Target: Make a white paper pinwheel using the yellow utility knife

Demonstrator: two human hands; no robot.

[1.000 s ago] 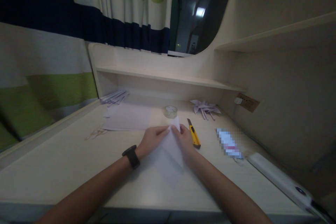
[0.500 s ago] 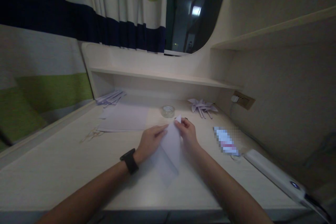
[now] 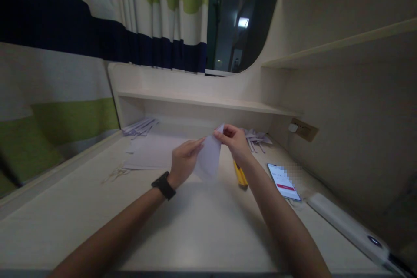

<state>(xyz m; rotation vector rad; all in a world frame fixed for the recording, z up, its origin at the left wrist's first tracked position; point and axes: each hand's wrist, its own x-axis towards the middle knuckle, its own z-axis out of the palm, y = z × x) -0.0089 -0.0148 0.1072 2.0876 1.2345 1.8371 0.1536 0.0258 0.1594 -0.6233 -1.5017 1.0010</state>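
The left hand point(image 3: 186, 160) and right hand point(image 3: 237, 142), fingers pinched closed, grip the folded white paper point(image 3: 208, 158) over the middle of the worktop point(image 3: 202, 234), long axis front-to-back, tip toward the back edge.

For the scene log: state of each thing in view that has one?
Paper: held two-handed
Left hand: gripping paper
Right hand: fingers pinching paper's tip
Phone: screen lit
Yellow cutter: lying down, blade hidden
Curtain: partly drawn
Plug: in socket
Wristwatch: worn
Paper pinwheels: folded, partly hidden
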